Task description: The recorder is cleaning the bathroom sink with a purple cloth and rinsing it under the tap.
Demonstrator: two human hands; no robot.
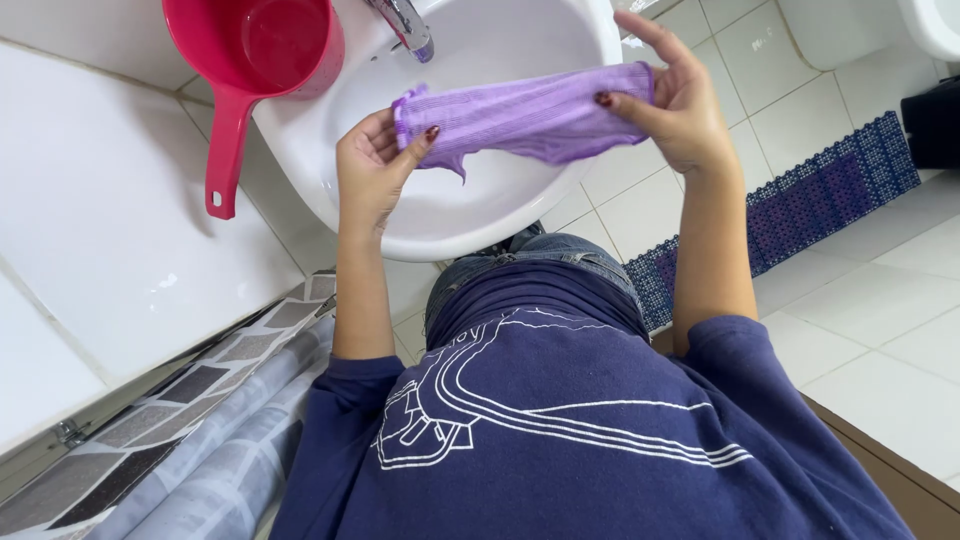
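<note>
Your left hand (pixel 372 170) pinches one end of the purple cloth (pixel 525 115); your right hand (pixel 675 100) grips the other, above the sink (pixel 470 215); a red dipper (pixel 250 60) sits beside.

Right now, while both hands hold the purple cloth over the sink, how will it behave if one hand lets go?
The purple cloth is probably floppy: between the left hand and right hand it folds softly and a corner hangs down. It would likely drop and dangle over the white sink. It looks thin, so probably light, unless soaked.
</note>
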